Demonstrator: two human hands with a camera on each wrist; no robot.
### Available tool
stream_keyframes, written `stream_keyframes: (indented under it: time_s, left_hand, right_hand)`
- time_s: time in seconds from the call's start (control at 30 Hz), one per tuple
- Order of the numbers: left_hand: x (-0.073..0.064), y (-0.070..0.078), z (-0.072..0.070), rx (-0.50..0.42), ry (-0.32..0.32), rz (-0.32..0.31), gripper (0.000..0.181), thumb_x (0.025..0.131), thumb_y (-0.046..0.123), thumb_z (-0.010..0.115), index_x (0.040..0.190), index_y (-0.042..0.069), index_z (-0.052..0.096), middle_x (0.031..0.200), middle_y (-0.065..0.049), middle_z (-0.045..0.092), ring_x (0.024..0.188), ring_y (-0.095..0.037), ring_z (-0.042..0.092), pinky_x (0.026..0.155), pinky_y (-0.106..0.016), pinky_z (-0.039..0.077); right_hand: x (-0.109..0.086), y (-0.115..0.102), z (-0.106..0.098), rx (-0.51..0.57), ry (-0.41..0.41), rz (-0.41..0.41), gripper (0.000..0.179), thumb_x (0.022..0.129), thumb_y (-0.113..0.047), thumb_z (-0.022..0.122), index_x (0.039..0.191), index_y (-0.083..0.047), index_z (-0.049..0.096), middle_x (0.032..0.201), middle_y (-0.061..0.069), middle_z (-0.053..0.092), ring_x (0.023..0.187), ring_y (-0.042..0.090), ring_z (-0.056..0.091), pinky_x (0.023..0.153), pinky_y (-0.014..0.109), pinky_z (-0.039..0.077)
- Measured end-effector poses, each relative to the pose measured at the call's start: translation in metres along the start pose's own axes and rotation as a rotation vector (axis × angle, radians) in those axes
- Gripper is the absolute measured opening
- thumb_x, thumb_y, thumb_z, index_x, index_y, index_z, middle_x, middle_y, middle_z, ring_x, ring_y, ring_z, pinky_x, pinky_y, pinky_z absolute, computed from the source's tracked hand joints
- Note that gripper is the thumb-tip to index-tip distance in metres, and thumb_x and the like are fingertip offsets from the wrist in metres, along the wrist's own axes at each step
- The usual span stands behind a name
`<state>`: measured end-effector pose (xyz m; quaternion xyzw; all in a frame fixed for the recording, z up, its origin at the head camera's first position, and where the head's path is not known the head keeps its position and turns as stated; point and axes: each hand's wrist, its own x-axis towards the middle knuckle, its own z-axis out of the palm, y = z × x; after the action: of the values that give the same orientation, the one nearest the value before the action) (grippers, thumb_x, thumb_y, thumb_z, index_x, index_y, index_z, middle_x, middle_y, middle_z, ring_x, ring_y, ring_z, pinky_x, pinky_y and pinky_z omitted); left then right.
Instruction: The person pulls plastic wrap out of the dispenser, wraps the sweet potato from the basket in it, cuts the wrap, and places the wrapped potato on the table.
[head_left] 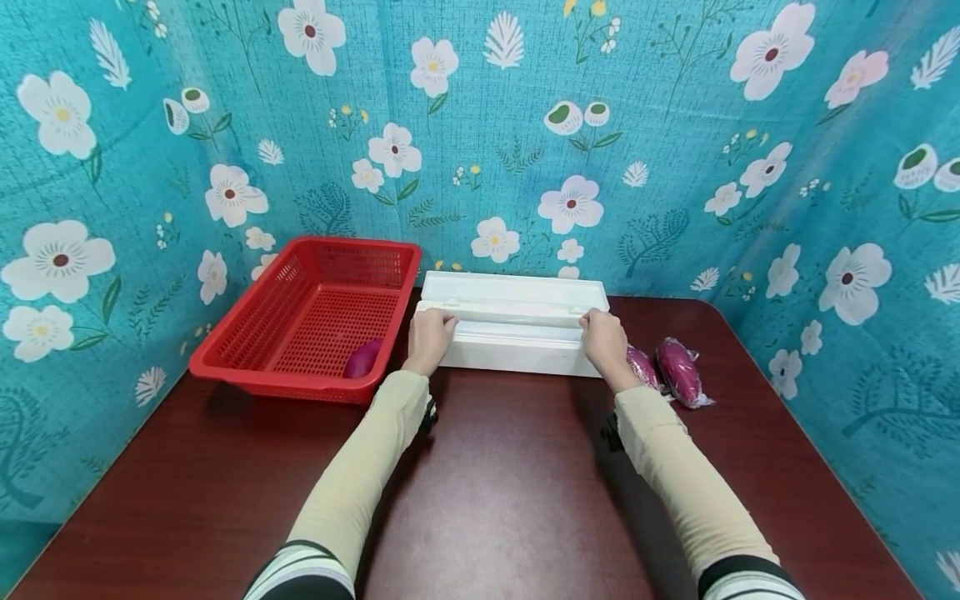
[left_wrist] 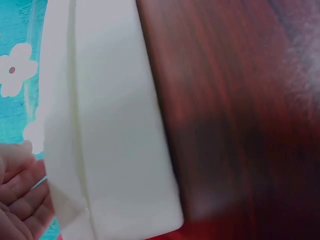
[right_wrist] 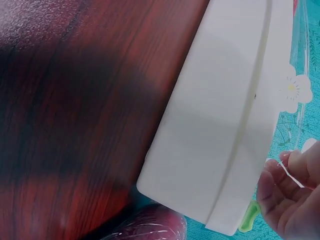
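A long white cling film dispenser stands at the back of the table with its lid raised. My left hand is over its left end, thumb and fingers pinching the edge of the clear film. At the right end my right hand pinches the film too; the right wrist view shows its fingertips together beside the box and a green piece at the box's end. Clear, shiny streaks of film show beyond the box in both wrist views.
A red plastic basket stands on the left, with a purple oblong vegetable inside. Two more, wrapped in clear film, lie right of the box; one wrapped vegetable is farther out. A flowered blue curtain hangs behind the dark wooden table.
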<state>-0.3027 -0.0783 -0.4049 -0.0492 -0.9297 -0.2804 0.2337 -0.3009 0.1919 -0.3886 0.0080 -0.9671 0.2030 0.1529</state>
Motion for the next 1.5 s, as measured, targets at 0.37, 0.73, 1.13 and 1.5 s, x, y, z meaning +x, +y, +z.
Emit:
stream_keyframes:
  time_s: [0.37,0.73,1.13,1.5]
  left_hand:
    - [-0.002,0.001,0.001,-0.09,0.169,0.032,0.01,0.077,0.009,0.068,0.084,0.004,0.073,0.079,-0.009,0.068,0.076,-0.026,0.063,0.066,-0.034,0.048]
    - [0.004,0.009,-0.007,-0.155,0.242,0.077,0.011,0.079,0.01,0.068,0.084,0.001,0.072,0.079,-0.01,0.067,0.073,-0.024,0.063,0.066,-0.033,0.049]
    - [0.016,0.014,-0.02,-0.193,0.249,0.082,0.016,0.082,0.016,0.065,0.088,0.003,0.072,0.082,-0.01,0.068,0.074,-0.021,0.063,0.067,-0.031,0.049]
    - [0.025,0.026,-0.036,-0.226,0.249,0.069,0.016,0.083,0.015,0.064,0.088,0.001,0.071,0.08,-0.011,0.067,0.072,-0.021,0.063,0.066,-0.03,0.049]
  right_hand:
    - [-0.002,0.009,0.003,0.19,0.151,-0.066,0.014,0.084,0.0,0.057,0.081,0.011,0.064,0.08,0.025,0.062,0.077,0.037,0.058,0.069,0.045,0.045]
    - [0.006,0.009,-0.003,0.285,0.2,-0.034,0.018,0.087,-0.005,0.056,0.087,0.012,0.063,0.089,0.026,0.06,0.087,0.038,0.055,0.079,0.044,0.041]
    - [0.016,-0.003,-0.026,0.315,0.216,-0.057,0.02,0.089,-0.007,0.054,0.086,0.011,0.064,0.086,0.025,0.061,0.082,0.035,0.056,0.074,0.043,0.043]
    - [0.021,-0.007,-0.04,0.323,0.196,-0.056,0.022,0.09,-0.008,0.052,0.091,0.01,0.064,0.087,0.025,0.062,0.079,0.034,0.056,0.072,0.043,0.044]
